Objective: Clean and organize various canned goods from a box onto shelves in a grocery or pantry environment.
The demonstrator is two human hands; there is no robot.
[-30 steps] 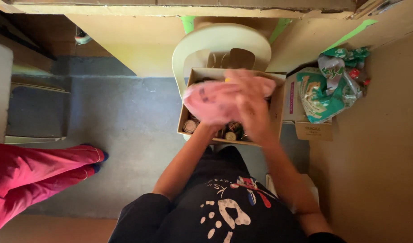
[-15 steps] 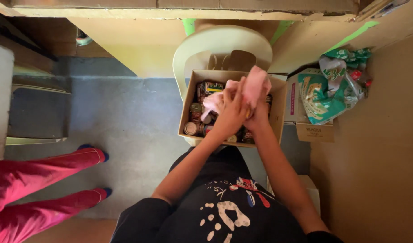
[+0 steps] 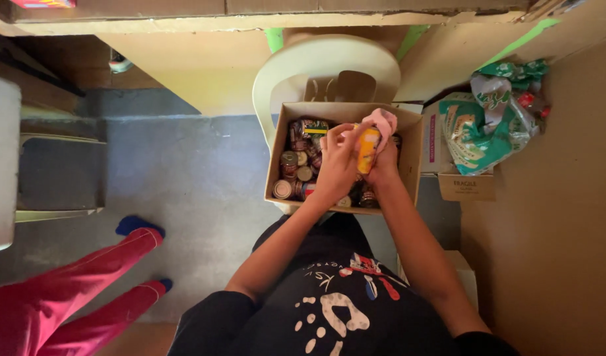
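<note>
Head view: looking straight down on a person bent over a cardboard box (image 3: 276, 165) that sits on a pale plastic chair (image 3: 296, 66).
Left hand (image 3: 339, 165): fingers curled round the side of a yellow can (image 3: 368, 150), gripping it firmly over the middle of the box.
Right hand (image 3: 384, 161): closed on a pink cloth (image 3: 384, 122), which is pressed against the top and far side of the same can; how tightly the fingers hold I cannot tell, since the cloth covers them.
Yellow can: upright between the two hands, lifted above the other tins, nearer the box's right wall than its left.
Box contents: small tins and jars (image 3: 296, 168) packed close together, filling the left half and showing along the near edge under the wrists.
Right of the box: a second carton (image 3: 464, 184) with a green and white plastic bag (image 3: 481, 125) bulging out of it.
Lower left corner of the floor: another person's legs in red trousers (image 3: 72, 296) with blue socks (image 3: 139, 225), well apart from the box.
</note>
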